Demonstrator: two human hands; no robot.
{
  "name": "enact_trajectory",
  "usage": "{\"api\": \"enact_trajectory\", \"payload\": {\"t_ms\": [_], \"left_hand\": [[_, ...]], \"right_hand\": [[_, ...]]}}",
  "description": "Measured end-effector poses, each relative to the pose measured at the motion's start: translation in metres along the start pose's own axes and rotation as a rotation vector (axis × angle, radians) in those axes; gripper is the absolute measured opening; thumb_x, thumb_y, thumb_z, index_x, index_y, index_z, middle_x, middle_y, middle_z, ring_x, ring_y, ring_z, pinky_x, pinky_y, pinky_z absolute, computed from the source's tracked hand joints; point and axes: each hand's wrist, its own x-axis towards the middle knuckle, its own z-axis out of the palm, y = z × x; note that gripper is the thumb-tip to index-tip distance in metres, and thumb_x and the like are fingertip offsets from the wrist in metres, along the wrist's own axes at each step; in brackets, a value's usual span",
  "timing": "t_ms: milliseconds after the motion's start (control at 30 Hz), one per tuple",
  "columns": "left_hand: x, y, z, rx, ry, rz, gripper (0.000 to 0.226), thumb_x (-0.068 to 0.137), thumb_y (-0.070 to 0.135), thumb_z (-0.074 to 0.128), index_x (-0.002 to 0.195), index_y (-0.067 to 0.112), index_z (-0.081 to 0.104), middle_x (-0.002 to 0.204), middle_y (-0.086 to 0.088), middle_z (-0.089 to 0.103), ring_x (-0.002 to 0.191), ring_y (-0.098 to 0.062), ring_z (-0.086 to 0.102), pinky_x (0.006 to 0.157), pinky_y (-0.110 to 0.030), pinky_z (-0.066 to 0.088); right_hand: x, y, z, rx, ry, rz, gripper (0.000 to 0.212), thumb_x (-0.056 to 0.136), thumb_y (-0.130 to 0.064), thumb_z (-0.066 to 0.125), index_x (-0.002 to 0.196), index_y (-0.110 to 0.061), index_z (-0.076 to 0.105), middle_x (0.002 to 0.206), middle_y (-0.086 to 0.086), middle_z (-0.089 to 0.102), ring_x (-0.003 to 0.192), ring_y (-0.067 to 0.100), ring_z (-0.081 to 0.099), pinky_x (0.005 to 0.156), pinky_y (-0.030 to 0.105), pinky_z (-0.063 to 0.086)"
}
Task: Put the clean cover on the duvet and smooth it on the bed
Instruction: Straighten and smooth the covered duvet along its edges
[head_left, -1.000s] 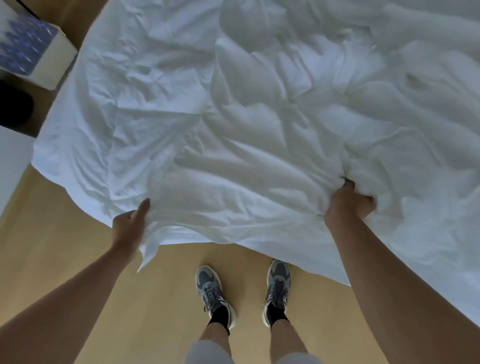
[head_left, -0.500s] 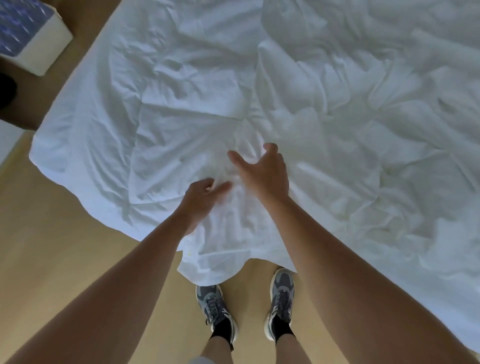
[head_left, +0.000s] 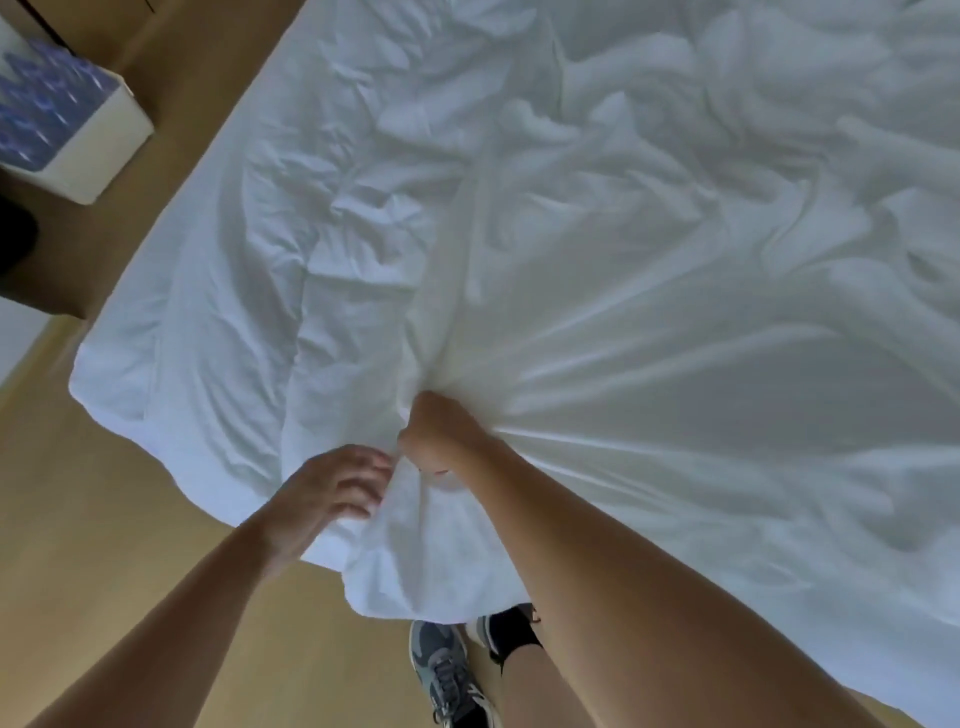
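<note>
Right hand (head_left: 441, 431): arm stretched forward, fingers (head_left: 413, 444) curled tight, gripping the cover (head_left: 623, 260).
Left hand (head_left: 327, 493): fingers a little spread, touching the cover's edge; grip unclear.

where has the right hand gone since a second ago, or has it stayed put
Yes. The right hand shifted left along the duvet cover, toward its corner near the box.

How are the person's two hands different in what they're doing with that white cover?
The right hand is a tight fist bunching the cover; the left hand has its fingers spread. Taut creases fan out from the right hand; fabric by the left hand hangs slack. Both touch the cover near its hanging edge.
</note>
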Motion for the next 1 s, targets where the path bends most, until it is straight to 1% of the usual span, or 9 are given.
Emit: {"api": "enact_trajectory", "payload": {"t_ms": [100, 233, 300, 400, 500, 600, 733, 867, 1000], "left_hand": [[0.046, 0.061, 0.021, -0.067, 0.16, 0.062, 0.035, 0.092, 0.038, 0.068, 0.094, 0.004, 0.069, 0.084, -0.013, 0.07, 0.072, -0.022, 0.066, 0.069, -0.032, 0.053], [0.11, 0.137, 0.051, 0.112, 0.347, 0.135, 0.051, 0.08, 0.056, 0.078, 0.11, 0.018, 0.062, 0.091, 0.007, 0.068, 0.081, -0.014, 0.065, 0.076, -0.032, 0.053], [0.137, 0.172, 0.062, 0.154, 0.36, 0.103, 0.075, 0.061, 0.061, 0.086, 0.115, 0.016, 0.059, 0.102, 0.001, 0.07, 0.093, -0.021, 0.069, 0.082, -0.038, 0.058], [0.174, 0.214, 0.079, 0.073, 0.286, 0.027, 0.076, 0.052, 0.054, 0.088, 0.111, 0.01, 0.067, 0.098, -0.009, 0.074, 0.088, -0.03, 0.073, 0.084, -0.048, 0.061], [0.197, 0.233, 0.086, 0.08, 0.371, 0.05, 0.051, 0.08, 0.045, 0.079, 0.111, 0.005, 0.069, 0.095, -0.01, 0.074, 0.086, -0.029, 0.072, 0.082, -0.046, 0.061], [0.203, 0.234, 0.061, 0.268, 0.522, 0.099, 0.031, 0.094, 0.043, 0.066, 0.09, 0.012, 0.064, 0.079, -0.002, 0.065, 0.074, -0.022, 0.063, 0.065, -0.03, 0.051], [0.198, 0.234, 0.008, 0.276, 0.707, 0.122, 0.025, 0.098, 0.038, 0.062, 0.096, 0.013, 0.064, 0.075, 0.0, 0.058, 0.066, -0.019, 0.055, 0.057, -0.029, 0.042], [0.19, 0.236, -0.058, 0.15, 0.889, 0.123, 0.02, 0.098, 0.035, 0.062, 0.095, 0.015, 0.064, 0.085, -0.008, 0.062, 0.079, -0.028, 0.059, 0.071, -0.034, 0.045], [0.199, 0.237, -0.093, 0.089, 0.807, 0.072, 0.023, 0.093, 0.034, 0.068, 0.096, 0.012, 0.07, 0.073, -0.001, 0.061, 0.063, -0.019, 0.053, 0.067, -0.032, 0.044]], "right_hand": [[0.008, 0.002, -0.022, 0.001, -0.144, 0.001, 0.019, 0.091, -0.013, 0.053, 0.073, -0.008, 0.055, 0.065, 0.012, 0.069, 0.062, 0.031, 0.071, 0.06, 0.03, 0.058], [0.023, 0.012, -0.075, 0.104, -0.314, 0.025, 0.028, 0.091, -0.031, 0.064, 0.098, -0.005, 0.071, 0.089, 0.006, 0.078, 0.077, 0.021, 0.076, 0.076, 0.034, 0.061], [0.029, 0.019, -0.111, 0.195, -0.106, 0.001, 0.025, 0.091, -0.033, 0.064, 0.1, -0.011, 0.072, 0.089, 0.003, 0.077, 0.078, 0.018, 0.076, 0.078, 0.033, 0.061], [0.049, 0.038, -0.174, 0.168, 0.564, 0.065, 0.05, 0.088, -0.044, 0.065, 0.13, -0.019, 0.055, 0.127, 0.005, 0.06, 0.115, 0.025, 0.059, 0.091, 0.038, 0.052], [0.09, 0.074, -0.217, -0.108, 0.656, 0.305, 0.098, 0.079, -0.05, 0.076, 0.154, -0.024, 0.019, 0.154, 0.014, 0.025, 0.136, 0.034, 0.034, 0.102, 0.048, 0.04], [0.127, 0.095, -0.219, -0.277, 0.654, 0.295, 0.053, 0.089, -0.03, 0.066, 0.137, -0.02, 0.045, 0.135, 0.013, 0.051, 0.122, 0.035, 0.052, 0.093, 0.043, 0.045], [0.147, 0.067, -0.217, -0.166, 0.749, -0.068, 0.016, 0.089, -0.01, 0.062, 0.104, -0.007, 0.066, 0.101, 0.015, 0.064, 0.091, 0.037, 0.065, 0.076, 0.038, 0.049], [0.158, -0.024, -0.197, 0.028, 0.734, -0.358, 0.01, 0.087, -0.002, 0.064, 0.098, -0.002, 0.065, 0.095, 0.017, 0.06, 0.083, 0.037, 0.061, 0.07, 0.036, 0.046], [0.194, -0.058, -0.186, 0.102, 0.555, -0.184, 0.023, 0.095, -0.009, 0.055, 0.116, -0.005, 0.063, 0.113, 0.017, 0.06, 0.107, 0.035, 0.059, 0.089, 0.038, 0.044]]}}
